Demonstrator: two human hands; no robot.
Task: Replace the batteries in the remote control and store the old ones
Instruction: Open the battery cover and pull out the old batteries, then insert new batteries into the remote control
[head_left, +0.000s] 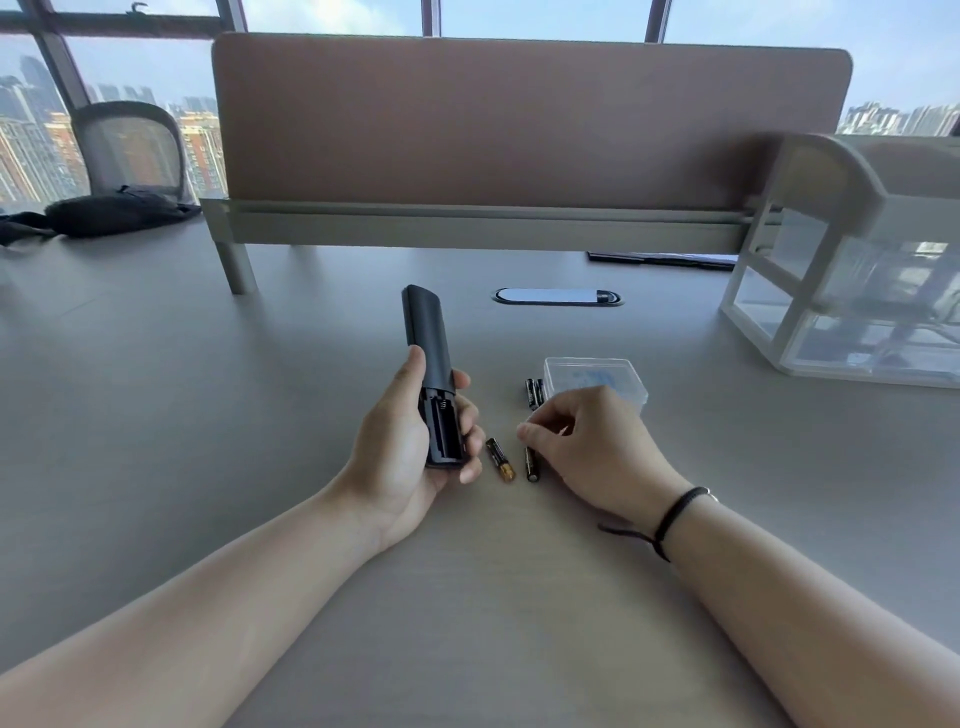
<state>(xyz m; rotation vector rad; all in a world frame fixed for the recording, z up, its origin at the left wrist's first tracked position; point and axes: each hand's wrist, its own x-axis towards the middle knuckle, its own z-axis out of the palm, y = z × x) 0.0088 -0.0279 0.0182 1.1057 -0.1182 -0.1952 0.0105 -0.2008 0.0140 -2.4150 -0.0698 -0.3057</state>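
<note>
Four batteries, one remote, one clear box, and my two hands on the desk.

I counted one remote control (429, 364) in my left hand (410, 457), its compartment open. Two batteries lay loose: one (500, 459) at three o'clock of the remote's near end, another (532, 464) just beside it, under my right hand (587, 447). Two more (535, 392) stood paired at twelve o'clock of those, touching each other. One clear plastic box (597, 379) sat at their three o'clock. One storage rack (852, 260) stood at two o'clock.

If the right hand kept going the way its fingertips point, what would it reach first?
The right hand points left and slightly down at the table. Likely first: the battery right under its fingertips, then the gold-tipped battery. Depth is hard to judge.
</note>
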